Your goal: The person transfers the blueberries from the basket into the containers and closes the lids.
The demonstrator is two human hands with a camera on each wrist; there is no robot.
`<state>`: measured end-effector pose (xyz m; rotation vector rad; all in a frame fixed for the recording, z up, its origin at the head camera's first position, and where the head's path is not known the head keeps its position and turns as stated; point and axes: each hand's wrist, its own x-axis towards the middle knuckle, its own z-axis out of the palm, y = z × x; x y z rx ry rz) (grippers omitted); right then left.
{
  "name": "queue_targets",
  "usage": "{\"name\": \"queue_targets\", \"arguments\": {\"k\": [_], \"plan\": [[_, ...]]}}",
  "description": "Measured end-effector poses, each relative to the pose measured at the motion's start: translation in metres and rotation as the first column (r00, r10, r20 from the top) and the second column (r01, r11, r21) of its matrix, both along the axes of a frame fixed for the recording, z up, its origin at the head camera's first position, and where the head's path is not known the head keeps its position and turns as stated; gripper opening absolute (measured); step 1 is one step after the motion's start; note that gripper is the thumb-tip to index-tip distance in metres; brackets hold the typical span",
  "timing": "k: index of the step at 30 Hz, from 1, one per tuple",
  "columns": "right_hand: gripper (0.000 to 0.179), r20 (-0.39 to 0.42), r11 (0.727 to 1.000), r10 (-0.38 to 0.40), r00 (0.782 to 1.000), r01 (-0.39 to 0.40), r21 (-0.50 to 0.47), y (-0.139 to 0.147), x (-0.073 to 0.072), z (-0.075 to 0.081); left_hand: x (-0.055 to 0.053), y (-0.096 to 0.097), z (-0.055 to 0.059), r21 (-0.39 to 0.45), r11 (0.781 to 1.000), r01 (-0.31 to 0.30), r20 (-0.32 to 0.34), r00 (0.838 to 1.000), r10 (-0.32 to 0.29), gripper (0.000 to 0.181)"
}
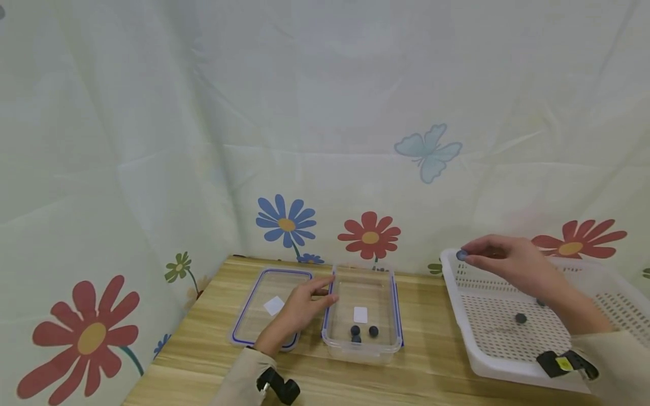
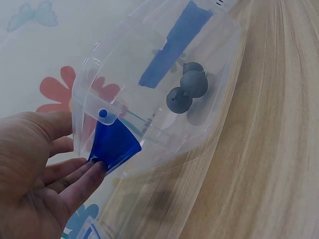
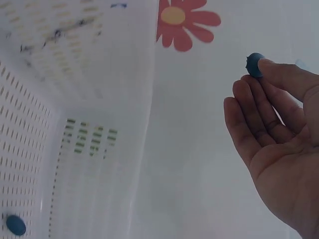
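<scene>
My right hand [image 1: 523, 265] pinches a blueberry [image 3: 254, 64] between thumb and fingertips, above the left rim of a white perforated basket [image 1: 477, 349]. More blueberries [image 1: 520, 318] lie on the basket floor. With fingers relaxed, my left hand [image 1: 302, 307] rests at the left side of a clear plastic container [image 1: 363, 348]. In the left wrist view, its fingertips touch the container's blue clip [image 2: 113, 144] and the thumb is at the rim. Three blueberries [image 2: 193, 83] sit together inside the container, near its front.
Left of the container lies a clear lid [image 1: 264, 282] with a blue seal, partly covered by my left hand. A white square [image 1: 360, 314] shows at the container's bottom. Behind the wooden table [image 1: 426, 361] hangs a flowered curtain [image 1: 325, 113].
</scene>
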<state>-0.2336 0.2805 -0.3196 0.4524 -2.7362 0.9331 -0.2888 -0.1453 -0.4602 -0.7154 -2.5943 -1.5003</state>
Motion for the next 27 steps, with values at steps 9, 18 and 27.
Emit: {"name": "queue_targets", "arguments": {"k": [9, 18, 27], "plan": [[0.032, -0.001, 0.998, 0.034, 0.999, -0.034, -0.049, -0.024, 0.005, 0.002, 0.000, 0.003, 0.004, -0.004, 1.000, -0.007, 0.005, 1.000, 0.007, 0.052], [0.025, 0.018, 0.984, 0.110, 0.994, -0.106, -0.141, -0.046, 0.008, 0.000, 0.000, 0.005, 0.006, -0.014, 1.000, -0.019, 0.014, 1.000, 0.019, 0.052], [0.020, 0.050, 0.964, 0.151, 0.987, -0.136, -0.230, -0.067, 0.006, -0.012, 0.000, 0.007, 0.008, -0.012, 1.000, -0.027, 0.029, 0.999, 0.027, 0.052]]}}
